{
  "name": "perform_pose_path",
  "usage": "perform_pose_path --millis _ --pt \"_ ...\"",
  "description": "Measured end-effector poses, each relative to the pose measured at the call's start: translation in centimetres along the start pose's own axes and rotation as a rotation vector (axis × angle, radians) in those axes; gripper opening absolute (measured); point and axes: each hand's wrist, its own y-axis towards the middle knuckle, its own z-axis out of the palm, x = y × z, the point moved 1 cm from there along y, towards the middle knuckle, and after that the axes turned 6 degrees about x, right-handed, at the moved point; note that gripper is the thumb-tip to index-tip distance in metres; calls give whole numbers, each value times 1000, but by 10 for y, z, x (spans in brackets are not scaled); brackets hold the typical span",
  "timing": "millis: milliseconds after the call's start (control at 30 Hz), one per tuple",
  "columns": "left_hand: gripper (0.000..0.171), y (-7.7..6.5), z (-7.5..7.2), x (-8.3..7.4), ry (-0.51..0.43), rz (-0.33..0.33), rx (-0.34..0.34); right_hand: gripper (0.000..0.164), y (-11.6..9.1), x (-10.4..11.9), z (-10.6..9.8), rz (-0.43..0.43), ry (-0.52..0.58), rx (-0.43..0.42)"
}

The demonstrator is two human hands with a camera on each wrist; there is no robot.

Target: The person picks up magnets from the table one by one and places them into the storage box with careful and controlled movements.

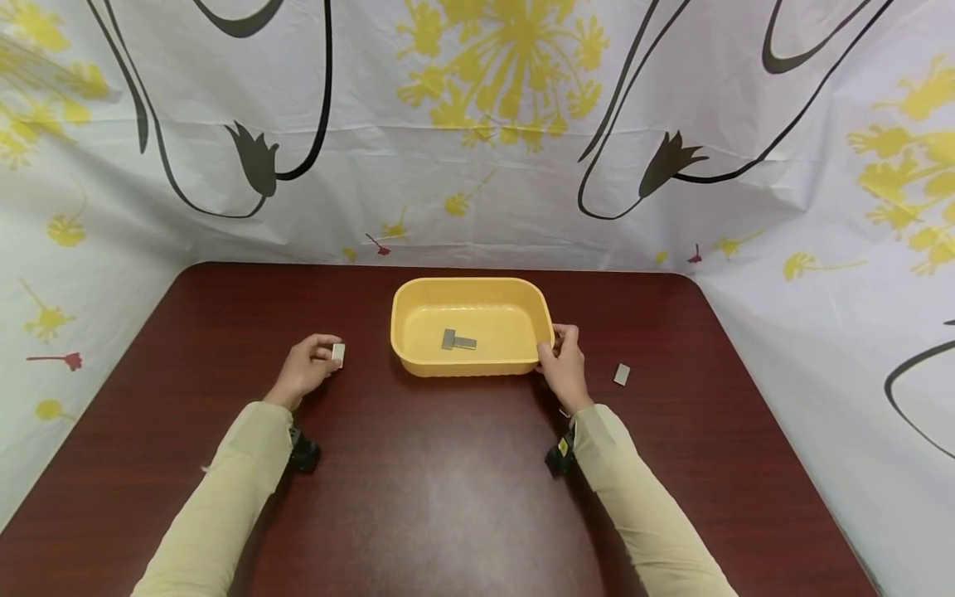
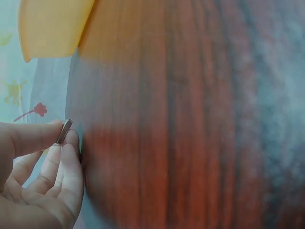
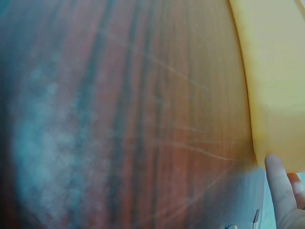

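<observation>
My left hand [image 1: 304, 369] pinches a small flat rectangular piece [image 1: 338, 355] between thumb and fingers, left of the yellow tub [image 1: 470, 369]. In the left wrist view the piece [image 2: 65, 131] appears edge-on, thin and metallic. At the tub's right front corner, my right hand [image 1: 564, 369] grips the rim, its thumb over the edge and other fingers mostly hidden outside. Two small grey rectangular pieces [image 1: 448, 339] lie inside the tub, touching in a T shape. The right wrist view shows one digit against the tub's wall [image 3: 274, 114].
Another small flat piece [image 1: 622, 375] rests on the dark red-brown table [image 1: 448, 497], right of my right hand. A small light object [image 1: 564, 412] shows partly beside the right wrist. Behind the table hangs a flower-patterned white cloth [image 1: 462, 166].
</observation>
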Motion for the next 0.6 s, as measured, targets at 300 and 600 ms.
perform_pose_path --millis 300,600 --pt "43 -3 1 -2 4 9 17 37 1 0 -1 -8 -3 -12" --pt "45 -7 1 -1 -45 11 2 36 0 1 0 4 0 -14"
